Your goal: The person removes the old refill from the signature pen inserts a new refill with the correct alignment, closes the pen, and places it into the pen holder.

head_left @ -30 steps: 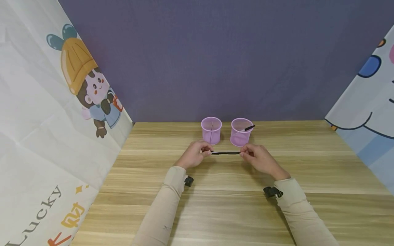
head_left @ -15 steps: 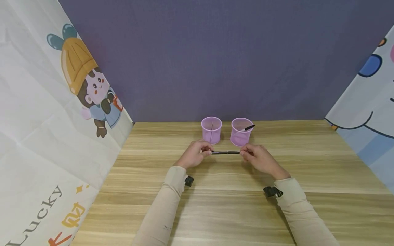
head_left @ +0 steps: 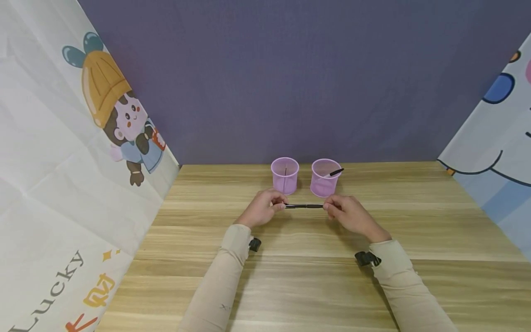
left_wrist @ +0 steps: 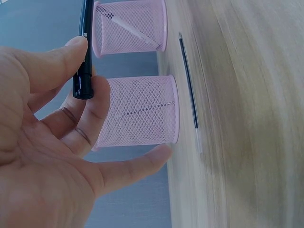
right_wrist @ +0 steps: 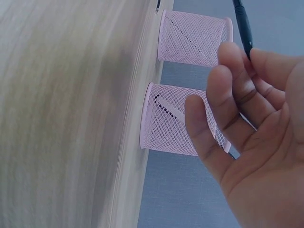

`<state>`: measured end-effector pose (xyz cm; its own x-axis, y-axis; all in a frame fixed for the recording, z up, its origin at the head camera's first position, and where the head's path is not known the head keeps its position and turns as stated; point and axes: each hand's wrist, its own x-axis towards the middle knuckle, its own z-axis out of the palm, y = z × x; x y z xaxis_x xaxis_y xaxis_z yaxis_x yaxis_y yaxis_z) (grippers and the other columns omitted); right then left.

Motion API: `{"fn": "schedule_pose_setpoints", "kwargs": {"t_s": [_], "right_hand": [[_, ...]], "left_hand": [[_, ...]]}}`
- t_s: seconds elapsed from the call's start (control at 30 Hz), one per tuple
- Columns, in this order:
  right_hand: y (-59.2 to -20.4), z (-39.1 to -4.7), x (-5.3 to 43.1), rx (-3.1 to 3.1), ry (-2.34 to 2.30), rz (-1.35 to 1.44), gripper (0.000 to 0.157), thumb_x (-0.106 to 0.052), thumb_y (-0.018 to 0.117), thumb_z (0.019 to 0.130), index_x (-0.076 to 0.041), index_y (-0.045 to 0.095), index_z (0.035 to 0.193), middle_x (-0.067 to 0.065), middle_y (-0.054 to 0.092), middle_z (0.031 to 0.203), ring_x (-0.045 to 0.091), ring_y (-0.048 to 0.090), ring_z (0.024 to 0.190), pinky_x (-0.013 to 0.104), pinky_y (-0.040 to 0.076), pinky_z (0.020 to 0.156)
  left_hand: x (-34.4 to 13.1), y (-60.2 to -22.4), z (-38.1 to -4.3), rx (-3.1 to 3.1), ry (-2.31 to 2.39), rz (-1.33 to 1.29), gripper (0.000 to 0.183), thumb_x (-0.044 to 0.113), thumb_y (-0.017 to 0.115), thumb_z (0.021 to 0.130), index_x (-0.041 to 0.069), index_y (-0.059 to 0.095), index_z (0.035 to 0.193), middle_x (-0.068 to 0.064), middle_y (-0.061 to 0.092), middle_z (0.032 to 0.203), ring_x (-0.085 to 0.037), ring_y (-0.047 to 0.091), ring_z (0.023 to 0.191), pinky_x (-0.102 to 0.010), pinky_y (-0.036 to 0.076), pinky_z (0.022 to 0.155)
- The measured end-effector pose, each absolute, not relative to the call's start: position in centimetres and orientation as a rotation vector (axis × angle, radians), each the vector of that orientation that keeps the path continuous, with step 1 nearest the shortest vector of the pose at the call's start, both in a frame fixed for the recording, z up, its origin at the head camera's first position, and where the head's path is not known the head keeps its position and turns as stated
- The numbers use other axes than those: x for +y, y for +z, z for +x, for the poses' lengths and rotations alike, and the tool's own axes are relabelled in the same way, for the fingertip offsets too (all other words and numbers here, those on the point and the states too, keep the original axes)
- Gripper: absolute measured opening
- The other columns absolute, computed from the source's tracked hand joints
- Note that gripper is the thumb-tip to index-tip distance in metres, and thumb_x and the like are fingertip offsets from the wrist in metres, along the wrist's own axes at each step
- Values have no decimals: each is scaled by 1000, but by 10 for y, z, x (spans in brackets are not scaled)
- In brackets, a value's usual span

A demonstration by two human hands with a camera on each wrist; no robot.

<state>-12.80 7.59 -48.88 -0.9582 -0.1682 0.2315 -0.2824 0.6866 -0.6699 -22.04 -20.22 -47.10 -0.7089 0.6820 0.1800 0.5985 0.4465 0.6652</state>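
A black pen [head_left: 304, 206] is held level above the table, stretched between both hands. My left hand [head_left: 262, 207] pinches one end between thumb and forefinger; the left wrist view shows this black end [left_wrist: 83, 85] close up. With thumb and fingertips, my right hand [head_left: 350, 213] pinches the other, narrower end [right_wrist: 244, 33]. A slim ink refill [left_wrist: 189, 85], dark with a clear end, lies on the tabletop below the left hand in the left wrist view. Behind the hands stand two pink-purple mesh pen cups, the left cup [head_left: 290, 185] and the right cup [head_left: 319, 187].
Inside the left cup leans a thin dark stick [head_left: 285, 177]. A pen with a black end [head_left: 337, 172] pokes over the right cup's rim. The wood-grain table [head_left: 307, 286] meets a dark blue-grey back panel [head_left: 290, 83]; printed cloths [head_left: 45, 152] hang at the sides.
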Motion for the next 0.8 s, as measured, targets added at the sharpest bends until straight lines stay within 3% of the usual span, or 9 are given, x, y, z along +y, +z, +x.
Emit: {"fn": "schedule_pose_setpoints", "kwargs": {"t_s": [0.8], "right_hand": [[-490, -128, 75, -2747, 1102, 371, 25, -18, 56, 106, -7, 65, 86, -6, 61, 67, 6, 51, 62, 24, 43, 60]], "left_hand": [[-202, -471, -220, 2585, 1089, 1141, 10, 6, 69, 95, 7, 75, 104, -4, 67, 94, -12, 59, 87, -26, 50, 80]]}}
